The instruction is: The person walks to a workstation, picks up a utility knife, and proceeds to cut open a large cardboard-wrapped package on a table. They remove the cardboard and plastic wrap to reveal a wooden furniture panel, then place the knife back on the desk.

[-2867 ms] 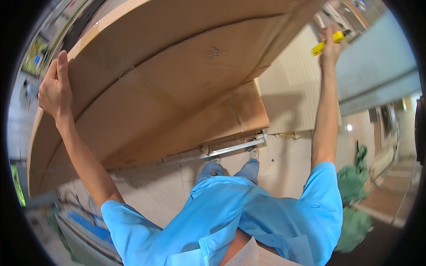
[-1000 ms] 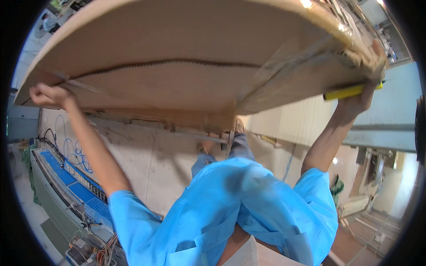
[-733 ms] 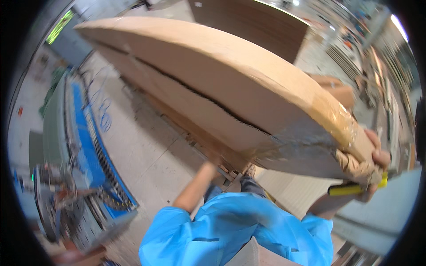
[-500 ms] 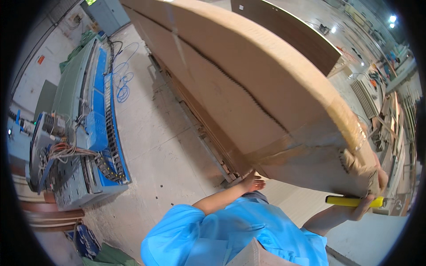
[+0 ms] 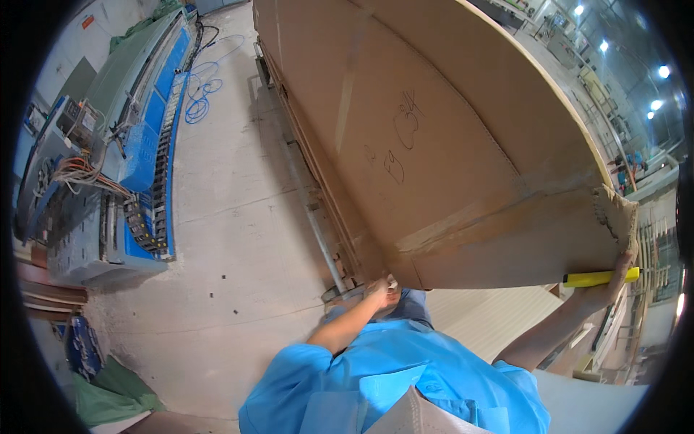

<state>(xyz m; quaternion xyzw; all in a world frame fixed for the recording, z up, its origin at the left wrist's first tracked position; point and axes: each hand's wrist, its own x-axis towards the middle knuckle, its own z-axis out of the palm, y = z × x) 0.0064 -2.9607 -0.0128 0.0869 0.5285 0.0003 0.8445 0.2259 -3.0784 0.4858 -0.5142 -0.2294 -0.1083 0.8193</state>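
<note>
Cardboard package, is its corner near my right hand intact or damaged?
Damaged: the cardboard package has a ragged, crumpled corner just above your right hand.

The pale floor (image 5: 253,242) bears coiled blue hose (image 5: 195,110), dark chips (image 5: 236,312) and a metal frame (image 5: 324,244) beneath the cardboard package (image 5: 441,145).

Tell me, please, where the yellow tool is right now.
In the head view, the yellow tool is at the right, in the right hand, just below the crumpled corner of the large cardboard package.
</note>
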